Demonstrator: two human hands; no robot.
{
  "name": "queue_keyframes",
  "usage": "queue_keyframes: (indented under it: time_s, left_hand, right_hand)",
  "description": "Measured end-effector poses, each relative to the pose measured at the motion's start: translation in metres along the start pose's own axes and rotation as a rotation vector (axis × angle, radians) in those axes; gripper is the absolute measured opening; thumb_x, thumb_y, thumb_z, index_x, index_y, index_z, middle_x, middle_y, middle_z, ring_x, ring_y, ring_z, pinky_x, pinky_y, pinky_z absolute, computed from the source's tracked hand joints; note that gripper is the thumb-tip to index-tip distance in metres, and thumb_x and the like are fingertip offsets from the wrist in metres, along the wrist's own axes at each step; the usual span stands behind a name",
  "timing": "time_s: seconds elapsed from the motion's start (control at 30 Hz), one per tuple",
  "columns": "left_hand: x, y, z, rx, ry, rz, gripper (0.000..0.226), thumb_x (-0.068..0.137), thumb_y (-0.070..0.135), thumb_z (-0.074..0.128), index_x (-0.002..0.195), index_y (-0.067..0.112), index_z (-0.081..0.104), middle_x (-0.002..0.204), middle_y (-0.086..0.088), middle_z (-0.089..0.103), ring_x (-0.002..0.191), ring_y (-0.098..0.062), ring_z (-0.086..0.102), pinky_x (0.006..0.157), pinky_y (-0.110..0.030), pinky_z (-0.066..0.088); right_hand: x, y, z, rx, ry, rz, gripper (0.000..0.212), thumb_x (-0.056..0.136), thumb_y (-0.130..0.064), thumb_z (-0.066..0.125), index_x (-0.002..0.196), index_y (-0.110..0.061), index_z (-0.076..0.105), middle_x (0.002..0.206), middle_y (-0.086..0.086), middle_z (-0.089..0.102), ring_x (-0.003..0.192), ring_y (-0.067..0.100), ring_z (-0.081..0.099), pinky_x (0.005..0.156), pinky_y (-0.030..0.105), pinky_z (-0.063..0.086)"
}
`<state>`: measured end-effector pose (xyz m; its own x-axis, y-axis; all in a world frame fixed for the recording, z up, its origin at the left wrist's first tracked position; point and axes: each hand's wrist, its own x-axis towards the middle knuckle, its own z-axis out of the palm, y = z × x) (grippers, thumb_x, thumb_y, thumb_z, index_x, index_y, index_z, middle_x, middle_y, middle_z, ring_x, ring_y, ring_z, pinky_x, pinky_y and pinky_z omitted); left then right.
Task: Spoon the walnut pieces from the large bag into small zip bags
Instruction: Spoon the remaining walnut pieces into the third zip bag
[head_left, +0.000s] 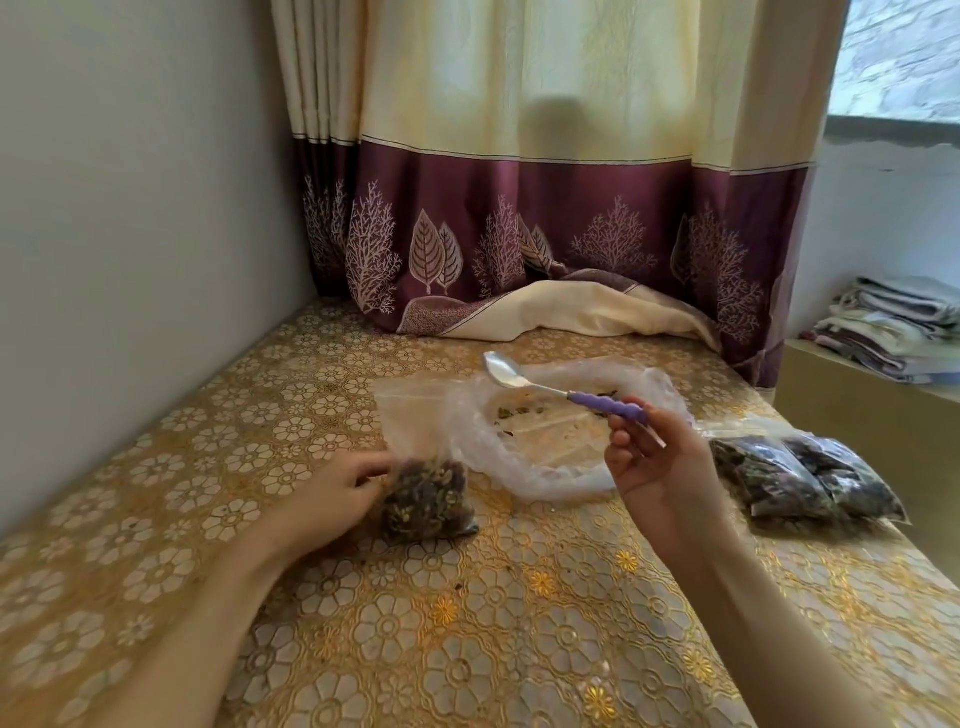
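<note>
Currently, the large bag (545, 447) lies flat on the table (467, 649), its mouth spread wide so the spoon can reach inside; only a few walnut pieces (519, 413) remain in it. The right hand (660, 462) pinches the purple handle of the spoon (566, 392) between thumb and fingers, holding the bowl level and empty above the large bag. Just left of the large bag, the left hand (337, 493) has its fingers curled on the edge of a small zip bag (428, 499), apparently to steady it for filling; that bag appears well filled with dark pieces. To the right of the large bag, filled zip bags (800, 483) lie clear of the work zone. Judging by the near-empty large bag, the task is close to completion.
</note>
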<state>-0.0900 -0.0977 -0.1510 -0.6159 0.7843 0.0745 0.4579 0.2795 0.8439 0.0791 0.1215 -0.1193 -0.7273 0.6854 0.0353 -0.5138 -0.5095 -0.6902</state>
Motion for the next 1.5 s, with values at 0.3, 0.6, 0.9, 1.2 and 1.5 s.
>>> queue_keyframes:
  time_s: [0.3, 0.6, 0.9, 1.2, 1.5]
  left_hand:
    - [0.005, -0.007, 0.007, 0.304, 0.007, 0.101, 0.031, 0.086, 0.001, 0.057, 0.095, 0.029, 0.067, 0.109, 0.018, 0.056, 0.109, -0.003, 0.049, 0.1, -0.025, 0.037]
    - [0.008, -0.008, 0.015, 0.444, 0.152, 0.203, 0.025, 0.083, -0.001, 0.059, 0.1, 0.015, 0.069, 0.101, 0.022, 0.054, 0.105, -0.006, 0.049, 0.095, -0.013, 0.036]
    - [0.013, -0.018, 0.026, 0.661, 0.073, 0.132, 0.051, 0.087, 0.033, 0.056, 0.135, 0.032, 0.039, 0.147, 0.016, 0.026, 0.133, 0.003, 0.004, 0.111, -0.036, -0.015]
    - [-0.006, 0.018, 0.006, -0.193, -0.222, 0.006, 0.084, 0.06, 0.057, 0.073, 0.133, 0.045, 0.033, 0.125, 0.029, 0.05, 0.115, 0.007, 0.049, 0.092, -0.013, 0.042]
    - [0.003, 0.02, 0.021, -0.234, 0.339, 0.008, 0.017, 0.083, 0.031, 0.06, 0.098, 0.039, 0.058, 0.098, 0.017, 0.058, 0.095, -0.009, 0.056, 0.059, -0.016, 0.05]
  right_hand:
    - [-0.001, 0.007, -0.009, -0.002, 0.039, 0.046, 0.011, 0.091, -0.009, 0.05, 0.087, -0.002, 0.058, 0.099, 0.023, 0.055, 0.056, 0.01, 0.052, 0.047, 0.015, 0.044]
    - [-0.001, 0.01, -0.016, -0.015, 0.089, 0.066, 0.016, 0.091, -0.009, 0.049, 0.081, -0.003, 0.06, 0.07, 0.011, 0.057, 0.054, 0.011, 0.051, 0.046, 0.016, 0.044]
    - [-0.002, 0.009, -0.022, 0.026, 0.065, 0.085, 0.012, 0.092, -0.01, 0.048, 0.084, -0.005, 0.056, 0.109, 0.025, 0.051, 0.054, 0.01, 0.05, 0.047, 0.016, 0.044]
    - [0.0, 0.026, -0.005, 0.043, -0.01, 0.187, 0.035, 0.093, -0.026, 0.049, 0.074, -0.017, 0.077, 0.091, 0.0, 0.073, 0.078, 0.014, 0.069, 0.055, 0.022, 0.052]
    - [0.0, 0.025, -0.016, 0.027, -0.027, 0.164, 0.021, 0.082, -0.026, 0.057, 0.073, -0.018, 0.074, 0.086, -0.001, 0.07, 0.064, 0.012, 0.059, 0.051, 0.022, 0.049]
